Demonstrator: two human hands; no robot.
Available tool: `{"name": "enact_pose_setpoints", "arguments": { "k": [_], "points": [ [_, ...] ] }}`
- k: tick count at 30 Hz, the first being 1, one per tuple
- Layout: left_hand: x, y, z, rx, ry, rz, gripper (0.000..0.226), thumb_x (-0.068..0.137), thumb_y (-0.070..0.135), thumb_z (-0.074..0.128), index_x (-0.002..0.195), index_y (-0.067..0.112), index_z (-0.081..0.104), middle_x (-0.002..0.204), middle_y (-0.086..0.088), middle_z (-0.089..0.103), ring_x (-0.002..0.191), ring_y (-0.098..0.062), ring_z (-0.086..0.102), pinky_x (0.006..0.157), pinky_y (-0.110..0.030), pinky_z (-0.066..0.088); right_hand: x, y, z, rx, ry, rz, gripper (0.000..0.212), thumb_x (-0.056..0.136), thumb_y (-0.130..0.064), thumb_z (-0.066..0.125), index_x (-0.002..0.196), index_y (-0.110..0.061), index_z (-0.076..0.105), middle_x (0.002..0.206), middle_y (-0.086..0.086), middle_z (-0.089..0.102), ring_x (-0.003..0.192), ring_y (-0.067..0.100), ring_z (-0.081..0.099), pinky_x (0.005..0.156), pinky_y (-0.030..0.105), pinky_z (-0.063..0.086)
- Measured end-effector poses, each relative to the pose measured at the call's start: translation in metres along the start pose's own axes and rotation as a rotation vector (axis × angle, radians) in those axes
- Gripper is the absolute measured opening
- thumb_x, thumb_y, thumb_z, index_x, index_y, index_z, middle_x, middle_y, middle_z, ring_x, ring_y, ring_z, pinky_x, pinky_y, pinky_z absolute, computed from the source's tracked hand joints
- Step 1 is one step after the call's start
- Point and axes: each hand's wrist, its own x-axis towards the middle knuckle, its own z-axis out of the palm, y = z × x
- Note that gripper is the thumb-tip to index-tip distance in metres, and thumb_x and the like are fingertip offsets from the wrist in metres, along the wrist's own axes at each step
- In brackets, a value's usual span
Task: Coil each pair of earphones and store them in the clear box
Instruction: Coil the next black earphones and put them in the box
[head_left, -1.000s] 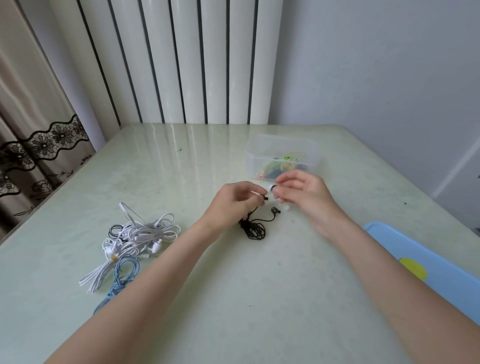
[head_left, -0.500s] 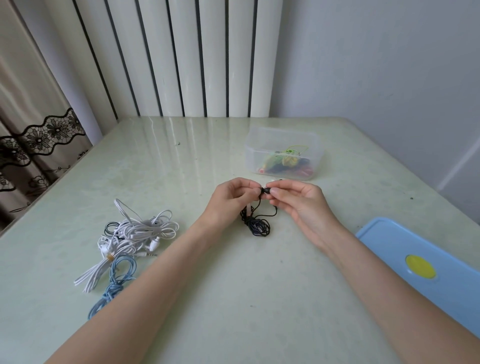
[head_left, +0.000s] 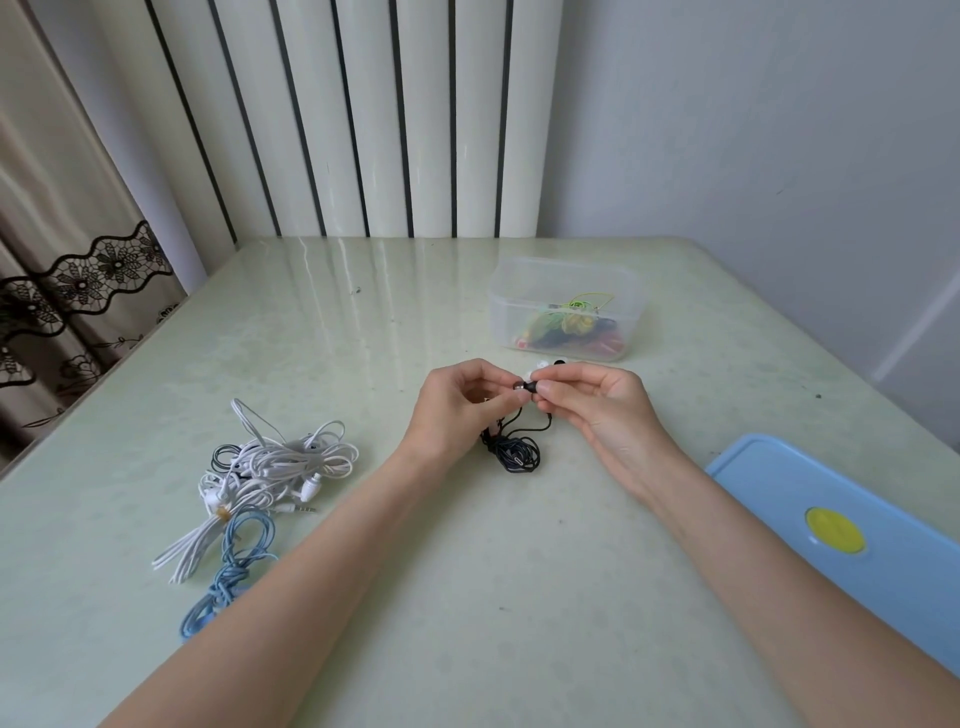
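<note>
Here, nearest in the lower frame, two bare forearms reach up to frame centre over the pale green glossy tabletop (head_left: 467, 597). Low left lies a blue tangled earphone cord (head_left: 234, 566), with a white tangled bunch of earphones (head_left: 280, 462) just above it. At right edge, a blue plastic lid with yellow spot (head_left: 831, 525).

Centre: left hand (head_left: 457, 410) and right hand (head_left: 597, 405) meet fingertip to fingertip, both pinching one small earbud of the thin black wired earphones (head_left: 514, 449). The loose bundle of cord hangs and rests on the tabletop directly below and between the hands, uncoiled, no clear long axis.

Beyond, upper right of the hands, the clear plastic box (head_left: 566, 306) holds green and red earphones; right hand nearer it. Likely next: coil, then move up-right.
</note>
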Motion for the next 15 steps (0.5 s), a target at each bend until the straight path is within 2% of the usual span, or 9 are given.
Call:
{"name": "enact_pose_setpoints", "arguments": {
  "k": [3,8,15],
  "points": [
    [0.0000,-0.0004,-0.0024,0.003,-0.017,0.038,0.008,0.077,0.004,0.070,0.077,0.011,0.065,0.072,-0.001,0.065,0.058,0.001,0.057,0.053,-0.013,0.045,0.0000,-0.0013,-0.0003,0.066,-0.007,0.025,0.012,0.080,0.007,0.059,0.082,-0.001,0.067,0.074,0.005,0.069,0.067,0.011,0.066,0.070,0.016,0.054],
    [-0.0004,0.0003,-0.0050,0.031,-0.065,0.072,0.010,0.075,0.003,0.071,0.077,0.011,0.067,0.070,0.008,0.067,0.064,0.001,0.060,0.059,-0.010,0.044,-0.0007,-0.0033,-0.0033,0.183,-0.060,0.145,0.013,0.080,0.010,0.056,0.084,0.002,0.066,0.074,0.007,0.072,0.070,0.013,0.068,0.069,0.017,0.055],
    [-0.0024,0.0006,-0.0037,-0.111,-0.089,0.031,0.007,0.077,0.000,0.068,0.081,0.006,0.067,0.067,0.006,0.069,0.058,-0.006,0.059,0.058,-0.014,0.048,-0.0034,-0.0080,-0.0034,0.313,-0.087,0.263,0.015,0.083,0.008,0.052,0.085,0.001,0.064,0.070,0.005,0.071,0.063,0.009,0.067,0.067,0.015,0.055]
  ]
}}
